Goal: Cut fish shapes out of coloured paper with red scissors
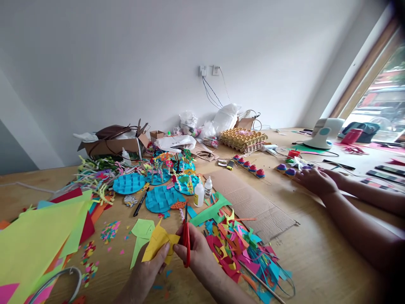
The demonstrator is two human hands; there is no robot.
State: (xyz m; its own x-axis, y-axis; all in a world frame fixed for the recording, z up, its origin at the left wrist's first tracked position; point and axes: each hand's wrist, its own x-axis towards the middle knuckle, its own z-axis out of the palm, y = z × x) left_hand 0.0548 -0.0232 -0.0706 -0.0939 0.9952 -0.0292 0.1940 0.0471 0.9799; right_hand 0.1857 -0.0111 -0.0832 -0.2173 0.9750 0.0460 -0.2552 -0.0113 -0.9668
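Observation:
My left hand [151,264] pinches a piece of yellow paper [155,245] with pointed, cut edges and faint drawn lines. Red-handled scissors [187,251] are in my right hand [199,247], blades pointing away from me. The thumb and a finger of that same hand also meet the paper's right edge. A light green paper piece [142,232] lies just beyond my left hand. Beside my right hand spreads a pile of colourful paper scraps [232,240]. Farther ahead are blue paper-covered discs [163,198] and two white glue bottles [198,194].
Large coloured sheets [41,232] cover the left side, with confetti [110,231] near them. A black marker [141,202] lies by the discs. Flat cardboard [247,202] stretches right of centre. Another person's hands [316,179] work at right near painted egg-carton cups [286,169]. Egg trays [242,138] stand behind.

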